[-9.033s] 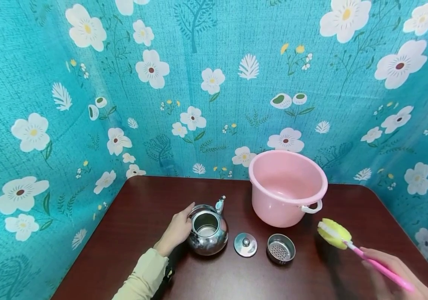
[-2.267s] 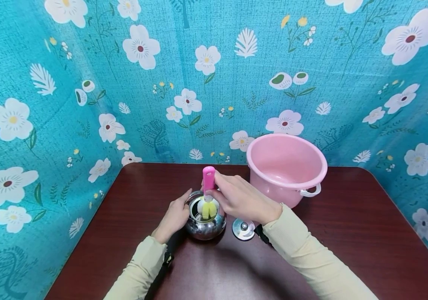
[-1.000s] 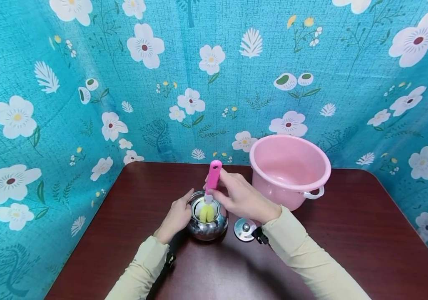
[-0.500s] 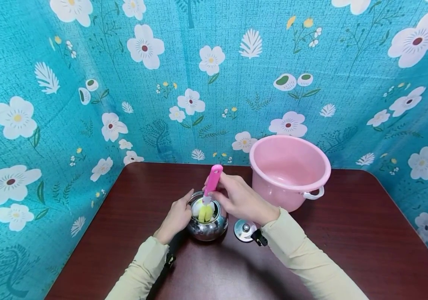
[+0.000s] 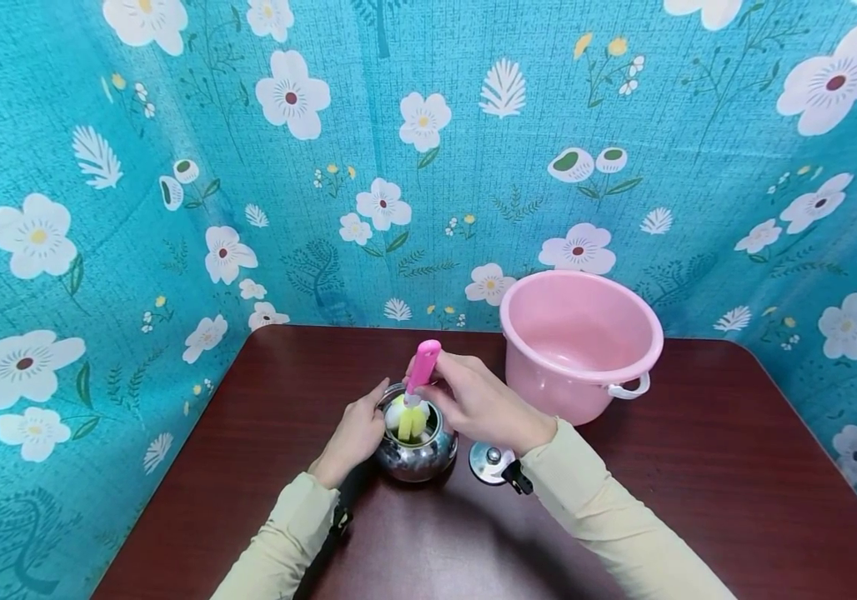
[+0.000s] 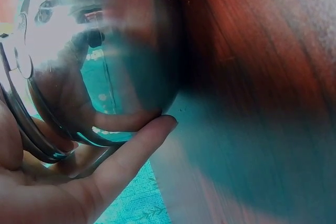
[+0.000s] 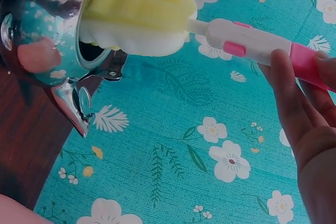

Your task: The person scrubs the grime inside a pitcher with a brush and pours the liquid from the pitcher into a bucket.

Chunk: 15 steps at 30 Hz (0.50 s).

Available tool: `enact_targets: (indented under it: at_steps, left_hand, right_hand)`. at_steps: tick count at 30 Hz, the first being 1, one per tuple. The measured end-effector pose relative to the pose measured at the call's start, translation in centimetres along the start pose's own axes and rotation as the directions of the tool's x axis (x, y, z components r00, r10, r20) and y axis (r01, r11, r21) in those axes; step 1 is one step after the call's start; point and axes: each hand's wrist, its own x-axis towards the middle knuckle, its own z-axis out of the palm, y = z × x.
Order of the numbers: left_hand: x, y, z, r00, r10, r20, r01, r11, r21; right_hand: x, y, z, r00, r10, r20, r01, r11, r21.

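A round stainless steel teapot (image 5: 417, 464) stands lidless on the table. My left hand (image 5: 353, 435) grips its handle from the left; in the left wrist view one finger (image 6: 149, 132) lies against the shiny body. My right hand (image 5: 484, 404) holds a sponge bottle brush by its pink handle (image 5: 426, 364), tilted over the teapot. Its yellow and white sponge head (image 7: 139, 11) is partly inside the mouth in the right wrist view, the rest showing above the rim. The short spout (image 7: 69, 107) also shows there. The teapot's lid (image 5: 487, 467) lies close by, partly covered by my right wrist's strap.
A pink bucket (image 5: 544, 392) with a white side handle (image 5: 629, 387) stands at the back right, just beyond my right hand. The dark red table (image 5: 721, 475) ends at a blue flowered cloth (image 5: 428, 275). My right forearm hides where the metal strainer stood earlier.
Since nine seconds ago, the brush has come from the right into the teapot's mouth. Over the last second its handle has lowered and shifted slightly left. My left hand keeps its grip.
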Motion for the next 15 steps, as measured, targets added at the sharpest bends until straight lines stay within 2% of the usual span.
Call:
enact_targets:
  at_steps: [15]
  left_hand:
    - [-0.08,0.03,-0.13,1.000,0.013,0.009,-0.014,1.000,0.003]
  right_hand:
    - [-0.52,0.04,-0.47,0.993,0.079,0.089,-0.087,0.992,0.092]
